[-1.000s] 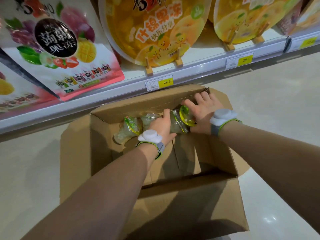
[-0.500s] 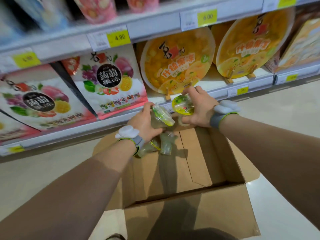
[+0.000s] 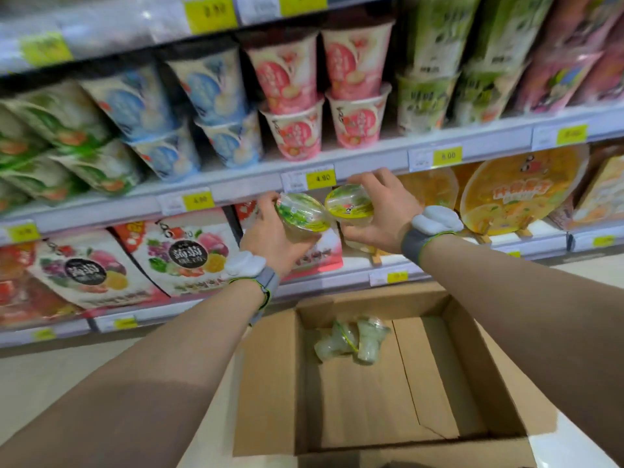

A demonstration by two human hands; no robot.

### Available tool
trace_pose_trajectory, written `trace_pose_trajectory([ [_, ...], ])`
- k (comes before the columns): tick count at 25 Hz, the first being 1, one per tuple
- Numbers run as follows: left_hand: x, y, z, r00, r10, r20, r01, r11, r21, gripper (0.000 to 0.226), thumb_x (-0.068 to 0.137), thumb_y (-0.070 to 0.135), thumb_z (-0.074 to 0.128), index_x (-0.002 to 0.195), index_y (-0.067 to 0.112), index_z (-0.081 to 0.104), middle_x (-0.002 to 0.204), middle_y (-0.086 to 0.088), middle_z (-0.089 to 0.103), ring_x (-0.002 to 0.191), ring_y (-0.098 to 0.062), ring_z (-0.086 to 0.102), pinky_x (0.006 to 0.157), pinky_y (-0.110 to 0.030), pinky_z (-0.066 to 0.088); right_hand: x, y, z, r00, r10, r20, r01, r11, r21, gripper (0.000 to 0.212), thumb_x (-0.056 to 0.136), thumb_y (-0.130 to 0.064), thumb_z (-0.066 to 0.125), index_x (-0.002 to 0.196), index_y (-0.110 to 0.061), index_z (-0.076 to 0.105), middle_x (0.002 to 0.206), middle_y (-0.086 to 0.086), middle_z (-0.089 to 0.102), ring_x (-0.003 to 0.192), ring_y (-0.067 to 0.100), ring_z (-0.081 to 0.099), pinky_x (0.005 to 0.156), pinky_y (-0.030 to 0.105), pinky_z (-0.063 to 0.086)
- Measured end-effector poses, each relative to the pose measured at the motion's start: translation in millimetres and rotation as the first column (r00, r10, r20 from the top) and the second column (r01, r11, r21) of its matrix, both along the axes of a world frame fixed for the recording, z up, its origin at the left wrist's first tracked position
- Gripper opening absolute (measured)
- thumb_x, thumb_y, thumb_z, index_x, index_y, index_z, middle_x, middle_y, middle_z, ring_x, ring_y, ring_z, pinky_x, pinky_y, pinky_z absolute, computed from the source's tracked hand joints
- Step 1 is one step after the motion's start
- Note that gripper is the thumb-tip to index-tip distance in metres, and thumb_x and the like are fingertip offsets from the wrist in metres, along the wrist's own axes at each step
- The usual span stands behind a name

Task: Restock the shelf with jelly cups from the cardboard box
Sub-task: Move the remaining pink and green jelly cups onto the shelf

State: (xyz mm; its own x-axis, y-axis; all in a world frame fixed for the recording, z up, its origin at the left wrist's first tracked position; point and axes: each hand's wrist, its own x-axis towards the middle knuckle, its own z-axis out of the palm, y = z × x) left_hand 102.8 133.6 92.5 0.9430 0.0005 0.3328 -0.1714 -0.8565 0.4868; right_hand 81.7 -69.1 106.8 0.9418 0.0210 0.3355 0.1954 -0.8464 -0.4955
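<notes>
Left hand [image 3: 270,238] curls round one jelly cup [image 3: 302,214], right hand [image 3: 381,214] round a second cup [image 3: 349,204], the two touching, lids tipped toward the person. The shelf [image 3: 243,189] lies just above and beyond both; spare cups [image 3: 351,339] lie in the cardboard box [image 3: 270,383].

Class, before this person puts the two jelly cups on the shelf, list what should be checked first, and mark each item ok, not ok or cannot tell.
1. The left hand grips a jelly cup: ok.
2. The right hand grips the second jelly cup: ok.
3. Both cups are clear of the cardboard box: ok.
4. Free slot on the shelf for them: cannot tell; the rows in view look full.
5. Both lids sealed: cannot tell, too blurred.
6. More spare cups in the box for the next trip: ok.
</notes>
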Motion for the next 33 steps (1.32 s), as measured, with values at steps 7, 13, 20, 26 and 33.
trace_pose_trajectory([
  [7, 4, 38, 56, 0.993, 0.007, 0.120, -0.002, 0.999, -0.045, 0.095, 0.063, 0.068, 0.075, 0.132, 0.021, 0.028, 0.106, -0.002, 0.067, 0.085, -0.029, 0.067, 0.059, -0.029, 0.040, 15, 33, 57, 0.983, 0.062, 0.175, -0.069, 0.997, 0.036, 0.080, 0.067, -0.059, 0.071, 0.133, -0.019, 0.049, 0.124, 0.006, 0.051, 0.113, 0.025, 0.051, 0.089, 0.038, 0.048],
  [13, 9, 65, 111, 0.960, 0.090, 0.264, -0.063, 0.992, -0.107, 0.094, 0.063, 0.068, 0.074, 0.132, 0.018, 0.034, 0.093, 0.007, 0.059, 0.082, -0.022, 0.065, 0.059, -0.027, 0.033, 32, 66, 113, 0.934, 0.071, 0.351, -0.103, 0.992, 0.073, 0.062, 0.067, -0.047, 0.074, 0.118, -0.017, 0.054, 0.114, 0.006, 0.050, 0.102, 0.026, 0.052, 0.077, 0.032, 0.043],
  [20, 8, 79, 179, 0.944, 0.112, 0.310, -0.071, 0.987, -0.141, 0.094, 0.065, 0.066, 0.074, 0.133, 0.016, 0.033, 0.087, 0.007, 0.053, 0.072, -0.021, 0.057, 0.058, -0.028, 0.040, 41, 90, 175, 0.872, 0.029, 0.489, -0.133, 0.975, 0.179, 0.056, 0.069, -0.044, 0.076, 0.116, -0.019, 0.059, 0.115, -0.001, 0.056, 0.105, 0.019, 0.057, 0.081, 0.029, 0.044],
  [26, 18, 86, 234, 0.903, 0.155, 0.401, -0.077, 0.976, -0.203, 0.091, 0.066, 0.066, 0.074, 0.132, 0.018, 0.034, 0.076, 0.020, 0.044, 0.066, -0.015, 0.055, 0.054, -0.028, 0.039, 52, 101, 226, 0.806, 0.055, 0.590, -0.227, 0.948, 0.222, 0.053, 0.067, -0.050, 0.071, 0.111, -0.021, 0.060, 0.113, -0.001, 0.051, 0.098, 0.014, 0.056, 0.081, 0.035, 0.050],
  [33, 40, 86, 273, 0.868, 0.212, 0.450, -0.083, 0.954, -0.289, 0.085, 0.068, 0.066, 0.072, 0.130, 0.023, 0.033, 0.086, 0.012, 0.053, 0.072, -0.017, 0.052, 0.062, -0.026, 0.036, 76, 110, 266, 0.746, 0.034, 0.666, -0.265, 0.932, 0.249, 0.047, 0.076, -0.042, 0.076, 0.116, -0.021, 0.065, 0.117, -0.001, 0.053, 0.099, 0.008, 0.056, 0.081, 0.032, 0.052],
])
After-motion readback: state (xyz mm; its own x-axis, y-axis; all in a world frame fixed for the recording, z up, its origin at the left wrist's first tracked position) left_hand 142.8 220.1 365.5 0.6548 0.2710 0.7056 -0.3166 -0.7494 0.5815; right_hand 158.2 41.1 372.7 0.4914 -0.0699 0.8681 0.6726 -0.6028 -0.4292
